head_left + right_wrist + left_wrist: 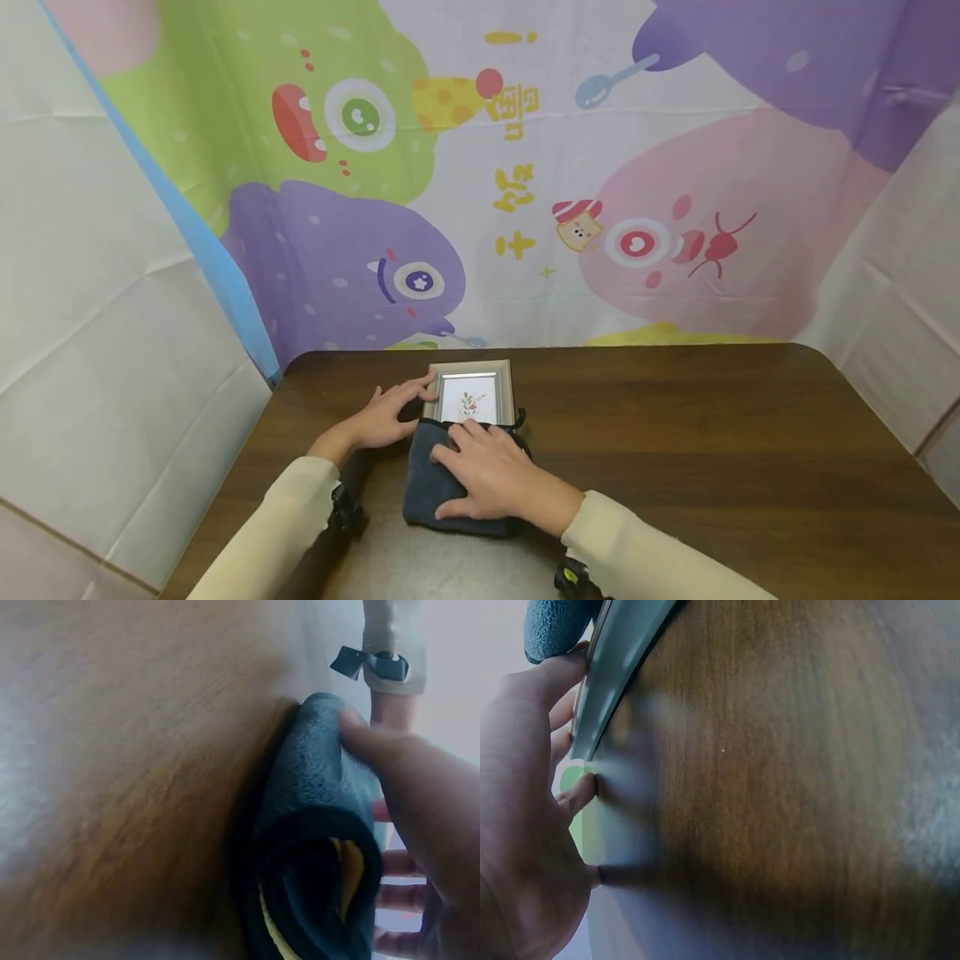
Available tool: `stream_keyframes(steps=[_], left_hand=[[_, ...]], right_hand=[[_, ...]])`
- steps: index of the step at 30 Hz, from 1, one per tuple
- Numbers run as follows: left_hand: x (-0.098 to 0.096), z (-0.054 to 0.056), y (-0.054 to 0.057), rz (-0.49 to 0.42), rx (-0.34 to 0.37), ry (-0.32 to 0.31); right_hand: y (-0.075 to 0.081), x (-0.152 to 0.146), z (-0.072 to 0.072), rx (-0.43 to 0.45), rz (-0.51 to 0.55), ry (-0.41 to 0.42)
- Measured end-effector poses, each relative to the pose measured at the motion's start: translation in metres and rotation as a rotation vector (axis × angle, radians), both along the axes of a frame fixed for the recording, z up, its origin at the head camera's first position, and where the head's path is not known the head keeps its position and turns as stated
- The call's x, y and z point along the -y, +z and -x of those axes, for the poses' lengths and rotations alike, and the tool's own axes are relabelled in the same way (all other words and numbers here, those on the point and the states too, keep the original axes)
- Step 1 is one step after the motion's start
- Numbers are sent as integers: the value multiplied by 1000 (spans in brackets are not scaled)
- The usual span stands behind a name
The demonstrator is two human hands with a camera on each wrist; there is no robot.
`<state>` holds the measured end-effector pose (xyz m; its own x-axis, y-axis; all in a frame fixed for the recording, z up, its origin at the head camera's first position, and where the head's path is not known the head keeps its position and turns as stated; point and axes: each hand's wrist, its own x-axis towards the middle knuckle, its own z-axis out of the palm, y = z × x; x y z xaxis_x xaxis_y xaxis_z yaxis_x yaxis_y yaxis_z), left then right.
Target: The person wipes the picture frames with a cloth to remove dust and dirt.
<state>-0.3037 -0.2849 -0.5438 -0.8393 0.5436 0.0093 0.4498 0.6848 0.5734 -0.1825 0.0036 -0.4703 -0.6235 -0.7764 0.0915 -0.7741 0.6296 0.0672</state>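
Note:
A picture frame (506, 392) with a small plant print lies flat on the wooden table. My left hand (386, 415) holds its left side, and in the left wrist view some fingers of the left hand (525, 787) lie along the frame's edge (611, 682) while others reach down to the tabletop. A dark blue-grey folded cloth (429, 492) with black edging covers the frame's lower part. On top of it my right hand (491, 471) holds the cloth with bent, spread fingers. In the right wrist view the cloth's folded end (311, 817) shows yellow inside.
The brown wooden table (675, 450) extends right of the frame and toward the front. A cartoon-printed curtain (517, 300) hangs behind its back edge. Pale sheets (112, 292) stand at both sides.

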Motion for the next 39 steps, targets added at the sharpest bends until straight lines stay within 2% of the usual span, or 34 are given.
stream_keyframes(steps=[7,10,13,20,26,31,39], left_hand=[[-16,-26,41,14,42,20],[-19,-30,48,42,55,41],[-20,-31,48,62,46,41],[-21,-31,45,56,54,55],[-22,-30,44,57,41,66],[-23,-29,44,64,43,71],[-22,-29,43,55,47,66]], right_hand=[[5,-14,-7,146,-109,3],[8,-18,-9,162,-159,11],[8,-19,-9,121,-162,37],[1,-19,-4,-102,-42,112],[-2,-24,-3,-147,-1,150],[-3,-34,-6,-249,16,203],[7,-58,-4,-304,96,228]])
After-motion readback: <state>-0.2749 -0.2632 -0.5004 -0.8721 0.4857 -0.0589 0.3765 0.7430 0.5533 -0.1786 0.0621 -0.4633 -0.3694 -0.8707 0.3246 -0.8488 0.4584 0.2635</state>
